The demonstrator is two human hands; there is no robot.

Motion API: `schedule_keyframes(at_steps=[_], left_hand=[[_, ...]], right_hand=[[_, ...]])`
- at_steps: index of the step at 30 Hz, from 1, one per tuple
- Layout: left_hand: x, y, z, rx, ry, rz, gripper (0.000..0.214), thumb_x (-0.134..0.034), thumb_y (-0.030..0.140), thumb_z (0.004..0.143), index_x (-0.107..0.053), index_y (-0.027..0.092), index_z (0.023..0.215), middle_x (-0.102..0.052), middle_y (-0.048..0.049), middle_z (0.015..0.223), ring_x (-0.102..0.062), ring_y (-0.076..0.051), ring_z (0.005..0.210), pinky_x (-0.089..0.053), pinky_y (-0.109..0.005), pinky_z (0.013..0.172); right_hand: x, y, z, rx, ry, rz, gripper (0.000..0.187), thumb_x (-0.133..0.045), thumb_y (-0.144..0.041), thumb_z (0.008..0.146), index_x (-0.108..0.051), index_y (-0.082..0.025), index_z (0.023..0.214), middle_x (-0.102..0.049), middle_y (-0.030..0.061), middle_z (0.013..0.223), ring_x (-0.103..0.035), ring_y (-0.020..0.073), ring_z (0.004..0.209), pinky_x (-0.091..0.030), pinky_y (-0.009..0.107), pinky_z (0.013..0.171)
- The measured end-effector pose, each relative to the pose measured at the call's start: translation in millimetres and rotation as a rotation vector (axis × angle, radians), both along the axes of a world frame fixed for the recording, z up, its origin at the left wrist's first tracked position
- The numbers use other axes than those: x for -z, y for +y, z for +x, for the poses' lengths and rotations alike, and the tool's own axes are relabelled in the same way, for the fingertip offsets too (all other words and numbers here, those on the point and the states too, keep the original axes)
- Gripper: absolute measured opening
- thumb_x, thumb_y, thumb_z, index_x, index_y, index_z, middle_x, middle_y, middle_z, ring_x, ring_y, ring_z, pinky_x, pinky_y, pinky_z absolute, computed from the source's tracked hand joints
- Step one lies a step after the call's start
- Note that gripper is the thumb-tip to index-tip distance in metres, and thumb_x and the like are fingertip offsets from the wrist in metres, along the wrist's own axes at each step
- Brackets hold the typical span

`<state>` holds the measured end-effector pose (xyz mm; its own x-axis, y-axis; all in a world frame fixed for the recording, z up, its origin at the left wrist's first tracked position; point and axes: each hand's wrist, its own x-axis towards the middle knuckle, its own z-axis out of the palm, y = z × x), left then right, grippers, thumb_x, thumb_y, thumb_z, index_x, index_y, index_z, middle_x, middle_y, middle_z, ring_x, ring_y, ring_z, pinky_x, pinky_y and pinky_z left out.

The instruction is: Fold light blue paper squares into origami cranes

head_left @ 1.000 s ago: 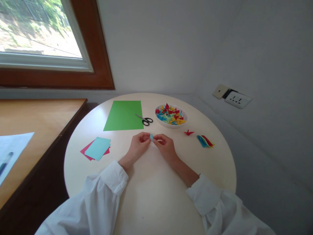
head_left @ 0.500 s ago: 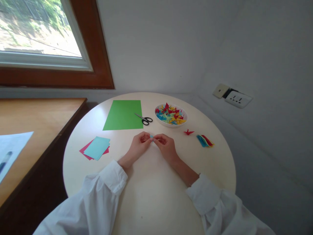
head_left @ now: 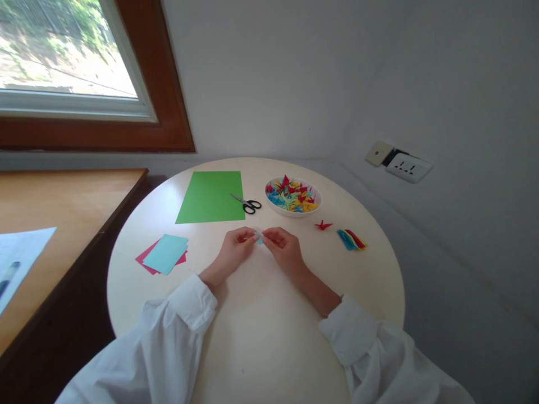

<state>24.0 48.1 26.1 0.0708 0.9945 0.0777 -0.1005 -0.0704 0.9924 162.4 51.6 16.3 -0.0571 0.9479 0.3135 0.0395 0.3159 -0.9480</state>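
Over the middle of a round cream table (head_left: pixel 261 331), my left hand (head_left: pixel 234 251) and my right hand (head_left: pixel 283 249) meet fingertip to fingertip. Both pinch a tiny folded piece of light blue paper (head_left: pixel 258 238) between thumb and fingers, just above the tabletop. Most of the paper is hidden by the fingers. Both arms wear white sleeves.
A green sheet (head_left: pixel 211 196) lies at the back, black scissors (head_left: pixel 247 204) beside it. A white bowl (head_left: pixel 293 197) holds several small coloured paper figures. A red paper figure (head_left: pixel 323 225) and coloured strips (head_left: pixel 351 239) lie right. Blue and pink sheets (head_left: pixel 163 254) lie left, near a wooden desk (head_left: pixel 50 224).
The hands stay together on the small blue paper; the fingers have shifted slightly and less of the paper shows. The view has drifted a little.
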Motion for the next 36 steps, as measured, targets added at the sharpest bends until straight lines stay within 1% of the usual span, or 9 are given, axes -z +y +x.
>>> schedule_keyframes(at_steps=[2, 5, 9, 11, 16, 22, 27, 32, 36], left_hand=[[1.5, 0.9, -0.7, 0.011, -0.017, -0.033, 0.024, -0.069, 0.035, 0.06, -0.062, 0.012, 0.065, -0.058, 0.0005, 0.057, -0.044, -0.007, 0.049, -0.032, -0.02, 0.048], [1.3, 1.5, -0.8, 0.026, -0.068, -0.076, 0.026, -0.071, 0.034, 0.058, -0.064, 0.011, 0.068, -0.061, -0.0011, 0.059, -0.05, -0.008, 0.051, -0.035, -0.021, 0.05], [-3.7, 0.9, -1.3, 0.038, -0.192, -0.159, 0.035, -0.075, 0.029, 0.054, -0.063, 0.012, 0.082, -0.064, -0.0007, 0.06, -0.054, -0.009, 0.053, -0.038, -0.02, 0.052], [-5.9, 0.7, -2.2, 0.06, -0.253, -0.19, 0.038, -0.076, 0.027, 0.053, -0.06, 0.013, 0.085, -0.065, -0.0001, 0.059, -0.055, -0.009, 0.053, -0.039, -0.02, 0.053], [-5.6, 1.1, -4.7, 0.136, -0.344, -0.181, 0.035, -0.075, 0.023, 0.056, -0.053, 0.015, 0.082, -0.065, 0.0013, 0.058, -0.058, -0.008, 0.057, -0.042, -0.02, 0.062], [-2.4, 1.6, -5.7, 0.187, -0.38, -0.172, 0.033, -0.073, 0.022, 0.059, -0.051, 0.016, 0.083, -0.065, 0.0022, 0.059, -0.058, -0.007, 0.058, -0.042, -0.02, 0.065], [-2.3, 1.6, -4.8, 0.173, -0.379, -0.183, 0.031, -0.073, 0.022, 0.061, -0.051, 0.016, 0.082, -0.066, 0.0006, 0.062, -0.06, -0.008, 0.061, -0.044, -0.022, 0.068], [-3.3, 1.1, -4.1, 0.151, -0.336, -0.188, 0.029, -0.072, 0.023, 0.06, -0.052, 0.015, 0.079, -0.064, 0.0005, 0.063, -0.06, -0.01, 0.062, -0.044, -0.024, 0.066], [-5.6, 0.3, -3.3, 0.139, -0.311, -0.204, 0.03, -0.073, 0.025, 0.058, -0.053, 0.015, 0.077, -0.063, 0.0011, 0.06, -0.059, -0.01, 0.06, -0.044, -0.024, 0.064]], right_hand=[[0.3, -0.2, 1.0, -0.018, 0.004, 0.012, 0.014, -0.062, -0.027, 0.068, -0.062, -0.017, 0.077, -0.064, 0.0039, 0.076, -0.06, 0.0148, 0.069, -0.049, 0.028, 0.066], [-0.1, -0.5, 2.0, -0.036, 0.011, 0.005, 0.014, -0.062, -0.028, 0.068, -0.062, -0.018, 0.078, -0.065, 0.0046, 0.078, -0.061, 0.0156, 0.071, -0.05, 0.029, 0.067], [-1.8, -0.7, 2.1, -0.057, 0.025, -0.005, 0.016, -0.062, -0.029, 0.068, -0.063, -0.019, 0.081, -0.065, 0.0039, 0.077, -0.061, 0.0153, 0.07, -0.05, 0.029, 0.066], [-2.5, -0.8, 2.2, -0.073, 0.027, -0.005, 0.017, -0.062, -0.029, 0.069, -0.063, -0.019, 0.083, -0.064, 0.0032, 0.076, -0.06, 0.0149, 0.071, -0.05, 0.028, 0.066], [-2.6, -1.7, 3.0, -0.115, 0.034, 0.001, 0.023, -0.061, -0.032, 0.071, -0.063, -0.02, 0.091, -0.064, 0.0025, 0.078, -0.06, 0.014, 0.072, -0.049, 0.027, 0.065], [-2.5, -2.5, 3.4, -0.147, 0.025, -0.021, 0.029, -0.06, -0.033, 0.071, -0.064, -0.02, 0.096, -0.066, 0.0032, 0.081, -0.06, 0.0151, 0.075, -0.049, 0.027, 0.067], [-4.2, -2.6, 3.2, -0.103, -0.015, -0.038, 0.026, -0.061, -0.028, 0.069, -0.066, -0.019, 0.092, -0.066, 0.0042, 0.081, -0.061, 0.0154, 0.072, -0.05, 0.029, 0.067], [-5.5, -2.5, 2.5, -0.023, -0.07, -0.021, 0.02, -0.063, -0.025, 0.065, -0.067, -0.019, 0.083, -0.064, 0.0018, 0.069, -0.059, 0.0137, 0.062, -0.049, 0.026, 0.059], [-5.2, -1.8, 2.7, 0.018, -0.105, -0.013, 0.016, -0.063, -0.025, 0.064, -0.066, -0.018, 0.078, -0.063, 0.0018, 0.067, -0.058, 0.0134, 0.06, -0.047, 0.025, 0.055]])
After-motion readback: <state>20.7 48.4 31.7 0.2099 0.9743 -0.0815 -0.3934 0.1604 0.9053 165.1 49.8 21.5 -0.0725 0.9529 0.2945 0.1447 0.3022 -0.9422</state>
